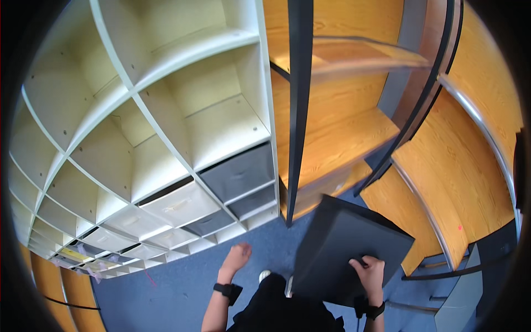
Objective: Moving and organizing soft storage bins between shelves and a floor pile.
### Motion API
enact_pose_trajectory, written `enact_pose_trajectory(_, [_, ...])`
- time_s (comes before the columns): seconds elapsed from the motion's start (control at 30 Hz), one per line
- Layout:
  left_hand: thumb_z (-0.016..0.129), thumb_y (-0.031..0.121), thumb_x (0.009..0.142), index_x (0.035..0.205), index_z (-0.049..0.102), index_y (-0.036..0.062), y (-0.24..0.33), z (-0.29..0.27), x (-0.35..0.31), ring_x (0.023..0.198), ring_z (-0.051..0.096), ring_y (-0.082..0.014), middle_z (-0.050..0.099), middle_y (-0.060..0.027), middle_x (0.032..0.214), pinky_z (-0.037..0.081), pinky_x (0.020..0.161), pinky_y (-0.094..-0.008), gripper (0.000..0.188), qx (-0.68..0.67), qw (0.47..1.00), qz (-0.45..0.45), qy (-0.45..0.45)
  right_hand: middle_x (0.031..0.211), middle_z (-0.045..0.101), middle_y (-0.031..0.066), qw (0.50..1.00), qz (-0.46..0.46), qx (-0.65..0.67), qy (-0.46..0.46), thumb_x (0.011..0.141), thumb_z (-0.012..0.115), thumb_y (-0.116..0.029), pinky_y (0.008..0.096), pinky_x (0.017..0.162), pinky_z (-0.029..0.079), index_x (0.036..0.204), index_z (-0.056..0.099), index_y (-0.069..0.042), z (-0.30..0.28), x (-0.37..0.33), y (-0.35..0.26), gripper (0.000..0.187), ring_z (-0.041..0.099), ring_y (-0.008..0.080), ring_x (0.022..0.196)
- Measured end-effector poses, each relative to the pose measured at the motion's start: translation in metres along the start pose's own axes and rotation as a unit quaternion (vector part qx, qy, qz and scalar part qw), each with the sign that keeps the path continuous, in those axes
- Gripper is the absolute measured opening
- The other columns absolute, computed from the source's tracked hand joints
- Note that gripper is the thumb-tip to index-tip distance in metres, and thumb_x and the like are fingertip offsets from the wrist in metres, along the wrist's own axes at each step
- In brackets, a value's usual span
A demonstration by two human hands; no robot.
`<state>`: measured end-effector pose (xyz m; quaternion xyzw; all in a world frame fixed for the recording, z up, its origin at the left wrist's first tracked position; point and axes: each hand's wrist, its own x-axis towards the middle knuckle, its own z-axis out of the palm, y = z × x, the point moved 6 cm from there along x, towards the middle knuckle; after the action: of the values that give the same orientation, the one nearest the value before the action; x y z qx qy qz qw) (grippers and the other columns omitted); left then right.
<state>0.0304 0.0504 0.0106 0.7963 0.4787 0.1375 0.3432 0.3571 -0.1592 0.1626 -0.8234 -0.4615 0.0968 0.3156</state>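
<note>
My right hand (369, 273) grips a dark grey fabric storage bin (345, 252) by its broad face, thumb and fingers closed at what seems to be its pull. The bin hangs tilted beside my right leg, above the blue floor. My left hand (239, 256) is held in front of me with its fingers curled in, and nothing shows in it. It is nearest to the white cube shelf (191, 169), apart from it. Grey bins (240, 171) and cream bins (180, 203) sit in the shelf's lower compartments.
Right of the white shelf stands a wooden shelf unit (343, 141) with a black upright post (300, 110). Further right are curved wooden panels (459, 166) with metal edging and a grey leg (459, 301). Blue floor (160, 293) lies below.
</note>
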Motion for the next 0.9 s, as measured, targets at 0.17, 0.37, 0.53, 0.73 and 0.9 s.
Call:
enact_pose_trajectory(0.17, [0.053, 0.005, 0.069, 0.089, 0.053, -0.0011, 0.040, -0.043, 0.033, 0.088, 0.050, -0.0366, 0.053, -0.0210, 0.089, 0.040, 0.078, -0.0382, 0.021, -0.035, 0.994, 0.026, 0.104, 0.040, 0.039, 0.0149, 0.970, 0.224, 0.088, 0.020, 0.072, 0.061, -0.012, 0.0329, 0.034, 0.029, 0.054, 0.041, 0.005, 0.016, -0.057, 0.097, 0.032, 0.041, 0.0188, 0.031])
enact_pose_trajectory(0.37, [0.055, 0.004, 0.068, 0.101, 0.044, -0.0024, 0.027, -0.076, 0.146, 0.093, 0.045, -0.0380, 0.046, -0.0221, 0.099, 0.038, 0.080, -0.0400, 0.035, 0.065, 0.973, 0.097, 0.200, 0.042, 0.044, 0.0058, 0.903, 0.415, 0.031, 0.109, 0.071, 0.057, -0.013, 0.0283, 0.033, 0.036, 0.058, 0.045, 0.004, 0.022, -0.161, 0.175, 0.024, 0.048, 0.0142, 0.036])
enact_pose_trajectory(0.53, [0.058, 0.006, 0.066, 0.102, 0.043, -0.0022, 0.007, -0.081, 0.227, 0.093, 0.048, -0.0359, 0.051, -0.0218, 0.097, 0.040, 0.081, -0.0406, 0.040, 0.111, 0.980, 0.082, 0.143, 0.045, 0.047, 0.0053, 0.814, 0.545, 0.105, 0.169, 0.071, 0.057, -0.013, 0.0246, 0.033, 0.035, 0.064, 0.050, 0.001, 0.031, -0.246, 0.163, 0.017, 0.047, 0.0124, 0.036])
enact_pose_trajectory(0.73, [0.053, 0.017, 0.075, 0.074, 0.053, 0.0016, -0.002, -0.042, 0.261, 0.059, 0.059, -0.0320, 0.059, -0.0176, 0.067, 0.049, 0.054, -0.0385, 0.015, 0.350, 0.930, 0.072, 0.090, 0.051, 0.048, 0.0046, 0.741, 0.595, 0.146, 0.273, 0.070, 0.058, -0.010, 0.0237, 0.033, 0.036, 0.072, 0.048, 0.002, 0.056, -0.319, 0.121, 0.016, 0.046, 0.0117, 0.037])
enact_pose_trajectory(0.9, [0.047, 0.014, 0.077, 0.069, 0.055, 0.0011, 0.001, -0.046, 0.250, 0.058, 0.059, -0.0321, 0.057, -0.0183, 0.060, 0.048, 0.053, -0.0401, 0.017, 0.336, 0.926, 0.110, 0.130, 0.062, 0.049, 0.0058, 0.679, 0.635, 0.146, 0.339, 0.067, 0.059, -0.009, 0.0253, 0.033, 0.035, 0.074, 0.044, 0.003, 0.071, -0.347, 0.088, 0.021, 0.046, 0.0112, 0.040])
